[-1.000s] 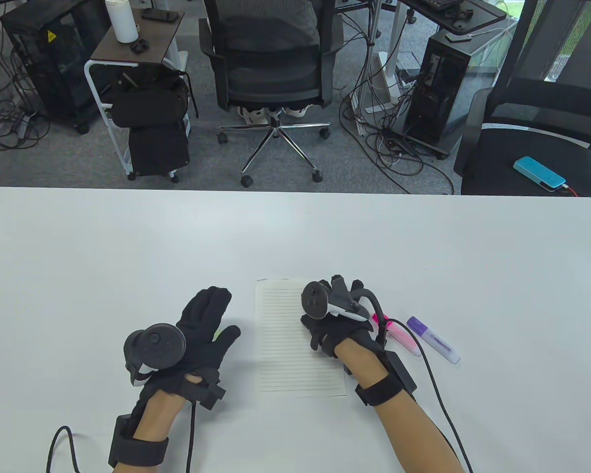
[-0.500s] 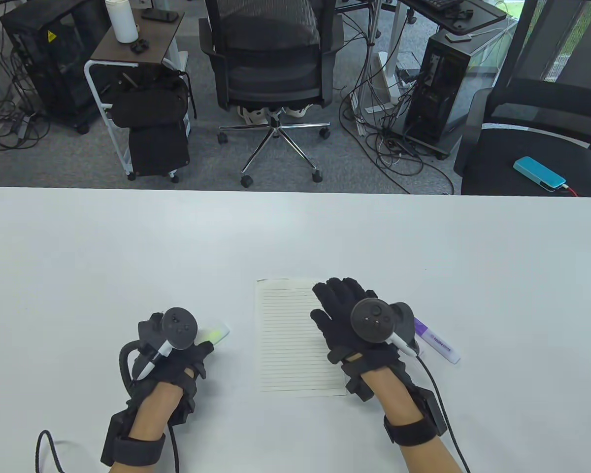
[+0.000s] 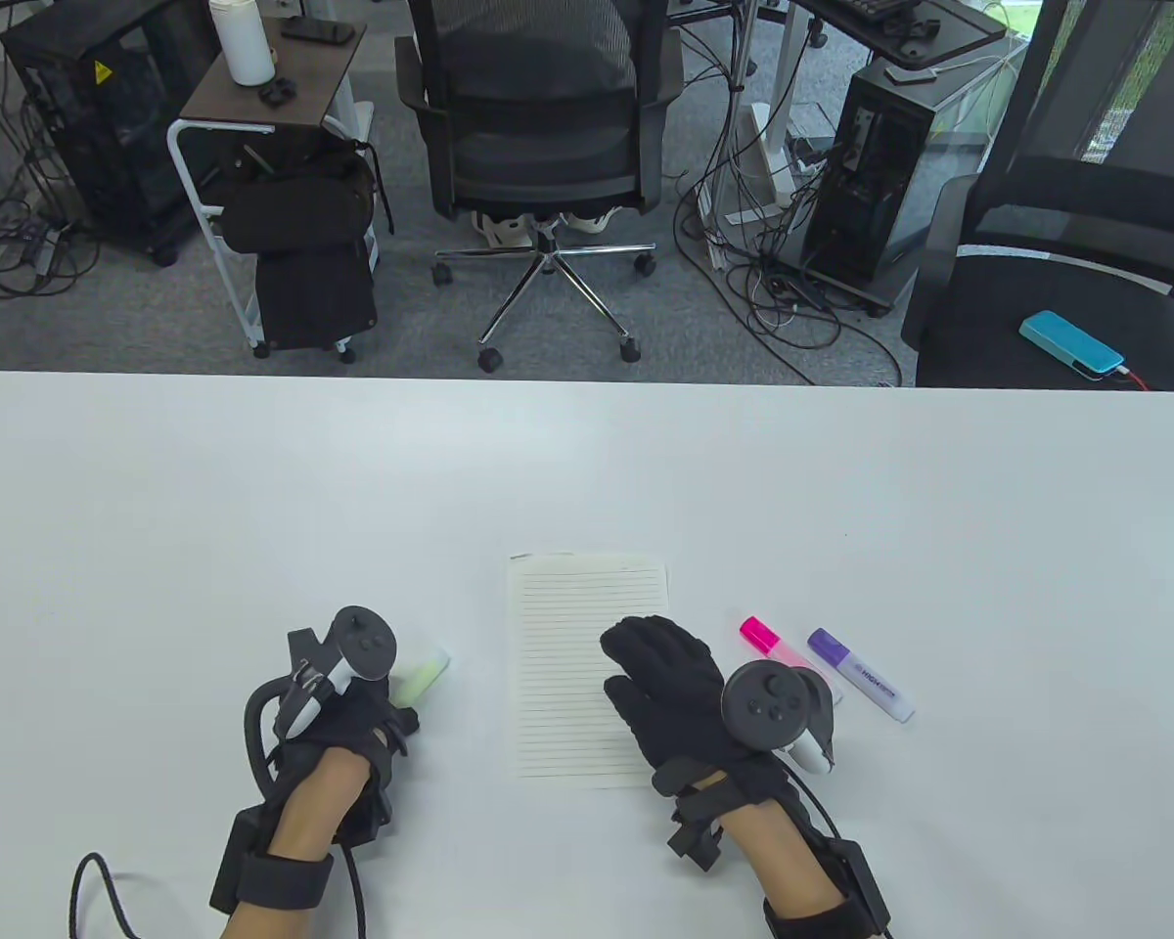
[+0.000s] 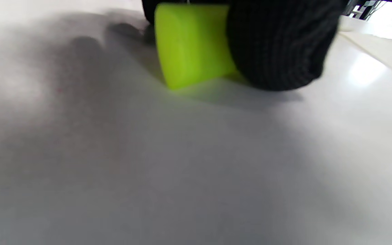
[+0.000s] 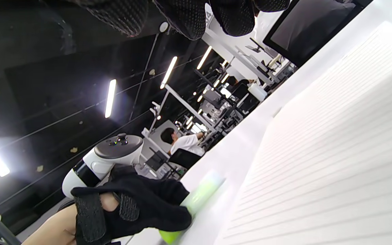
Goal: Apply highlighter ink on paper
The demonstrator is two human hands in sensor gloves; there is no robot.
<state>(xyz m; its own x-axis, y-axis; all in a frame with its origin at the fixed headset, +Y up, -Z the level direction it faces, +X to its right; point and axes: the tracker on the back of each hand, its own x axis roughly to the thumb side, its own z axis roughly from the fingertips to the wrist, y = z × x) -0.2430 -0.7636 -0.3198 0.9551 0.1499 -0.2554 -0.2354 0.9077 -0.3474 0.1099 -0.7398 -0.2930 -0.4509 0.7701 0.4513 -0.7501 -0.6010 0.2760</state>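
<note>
A lined sheet of paper [image 3: 567, 646] lies on the white table [image 3: 587, 460], also filling the right of the right wrist view as paper [image 5: 335, 163]. My left hand [image 3: 352, 704] grips a yellow-green highlighter [image 3: 421, 672] left of the sheet; its green cap end [image 4: 189, 44] touches the table under a gloved finger [image 4: 277, 44]. The same highlighter [image 5: 199, 197] pokes out of that left hand [image 5: 138, 207] in the right wrist view. My right hand [image 3: 670, 690] lies flat, fingers straight, on the paper's right edge. A pink highlighter [image 3: 768, 641] and a purple highlighter [image 3: 856, 675] lie right of it.
Beyond the table's far edge stand an office chair [image 3: 543, 127], a small cart [image 3: 274, 156] with a white bottle [image 3: 240, 39], computer towers and floor cables. A second chair [image 3: 1066, 293] at the right carries a blue device [image 3: 1071, 342].
My left hand closed round the yellow-green highlighter and drew back a little. My right hand turned palm down and slid toward me along the paper's right edge, uncovering the pink highlighter.
</note>
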